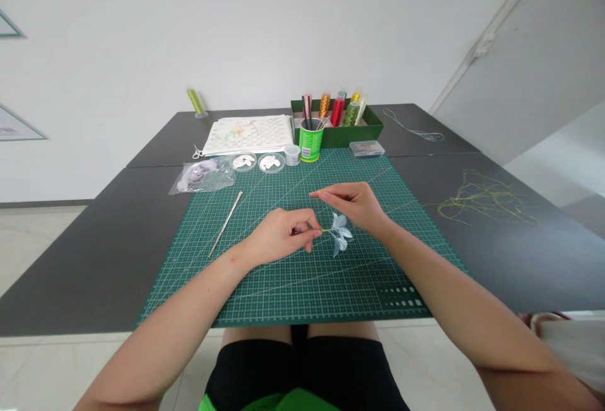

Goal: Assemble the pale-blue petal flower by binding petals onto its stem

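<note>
My left hand [286, 234] is closed over the green cutting mat [265, 291], its thumb and finger pinching the thin yellow-green stem of a pale blue artificial flower [341, 232]. The petals point right, away from the fingers. Just above and to the right of the flower, my right hand [352, 204] is closed in a pinch with fingertips toward the left. Whatever may be between those fingertips is too fine to make out. To the left of my left hand, tweezers [225, 223] lie on the mat.
A green can [311, 144] of tools stands before a green box [340, 138] with thread spools. Nearby are dishes of white pieces [271, 162], a plastic bag [203, 176], white sheets [250, 135], scissors [197, 152] and a clear case [367, 149]. Loose yellow-green thread [486, 200] lies right.
</note>
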A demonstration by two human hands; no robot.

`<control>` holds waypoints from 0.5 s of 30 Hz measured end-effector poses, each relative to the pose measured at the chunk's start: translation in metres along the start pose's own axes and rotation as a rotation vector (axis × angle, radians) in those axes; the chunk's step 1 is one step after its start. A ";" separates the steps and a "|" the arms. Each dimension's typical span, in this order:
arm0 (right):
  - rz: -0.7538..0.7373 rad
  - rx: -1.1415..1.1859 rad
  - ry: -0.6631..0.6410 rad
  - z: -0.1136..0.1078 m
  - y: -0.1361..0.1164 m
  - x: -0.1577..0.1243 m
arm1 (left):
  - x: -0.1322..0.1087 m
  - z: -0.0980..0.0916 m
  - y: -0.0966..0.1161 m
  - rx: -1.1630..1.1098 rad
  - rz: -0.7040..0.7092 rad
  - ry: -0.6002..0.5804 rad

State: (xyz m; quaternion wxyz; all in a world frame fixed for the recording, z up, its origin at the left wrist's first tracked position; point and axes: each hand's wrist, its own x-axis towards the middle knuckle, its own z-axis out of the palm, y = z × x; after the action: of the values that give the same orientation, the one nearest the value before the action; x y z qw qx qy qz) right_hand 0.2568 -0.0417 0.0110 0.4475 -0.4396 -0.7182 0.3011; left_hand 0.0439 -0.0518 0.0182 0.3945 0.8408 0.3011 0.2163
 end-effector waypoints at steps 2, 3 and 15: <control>0.028 0.030 -0.009 -0.001 0.000 0.001 | -0.001 0.000 0.001 0.006 0.025 0.021; 0.043 0.045 -0.018 -0.002 0.000 0.002 | -0.002 0.000 0.001 0.009 0.036 0.031; 0.096 0.059 -0.083 -0.002 0.017 0.007 | -0.004 -0.002 -0.004 0.245 0.261 0.244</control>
State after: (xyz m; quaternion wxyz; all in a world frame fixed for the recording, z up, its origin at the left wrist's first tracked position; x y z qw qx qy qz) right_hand 0.2629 -0.0280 0.0008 0.4153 -0.4474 -0.7049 0.3613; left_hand 0.0385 -0.0512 0.0155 0.2184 0.8819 0.2592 0.3275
